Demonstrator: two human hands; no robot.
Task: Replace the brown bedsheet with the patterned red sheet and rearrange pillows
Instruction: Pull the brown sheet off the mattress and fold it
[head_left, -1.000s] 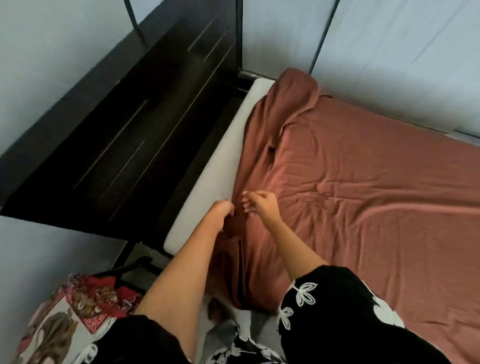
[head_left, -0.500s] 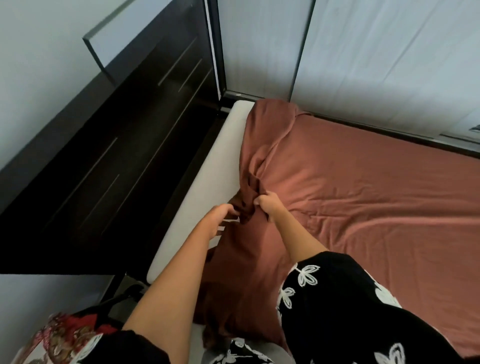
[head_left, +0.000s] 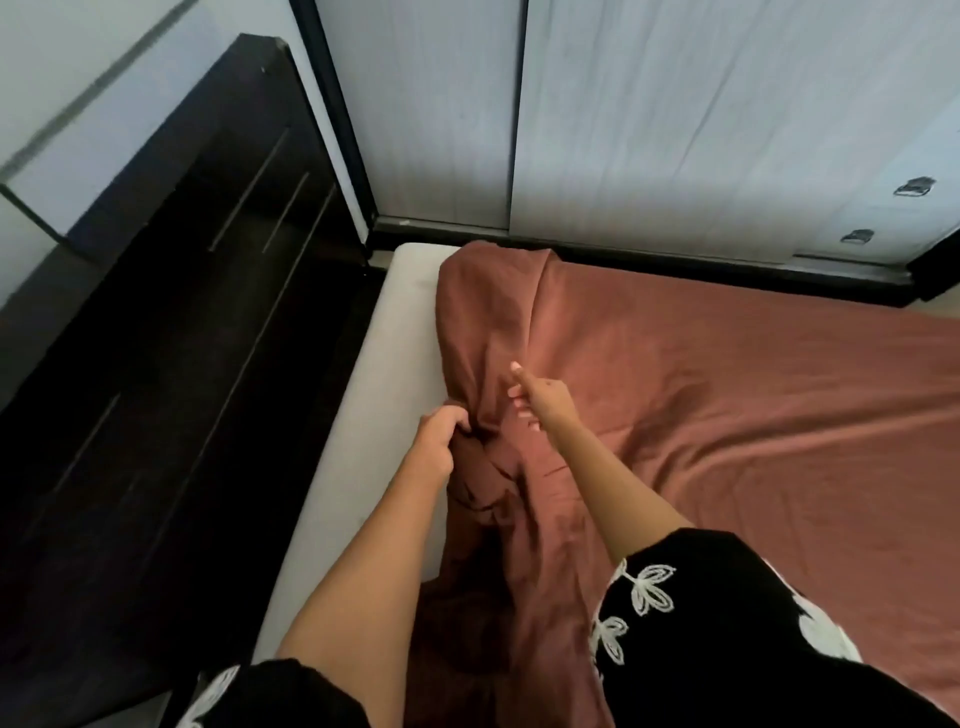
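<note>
Bare mattress (head_left: 363, 415), one brown bedsheet (head_left: 727, 415), two hands (head_left: 441, 436)

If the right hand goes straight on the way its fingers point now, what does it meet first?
Most likely the raised fold of the brown bedsheet, just ahead of the right hand. The fingers point up-left toward it; depth is unclear, so they may already touch the cloth.

A dark wooden headboard (head_left: 171, 332) with thin horizontal grooves stands at the left against a pale wall (head_left: 78, 62). Beyond the bed, pale wardrobe doors (head_left: 701, 119) with dark frames carry two small metal handles (head_left: 914, 186). Light is dim and cool.
</note>
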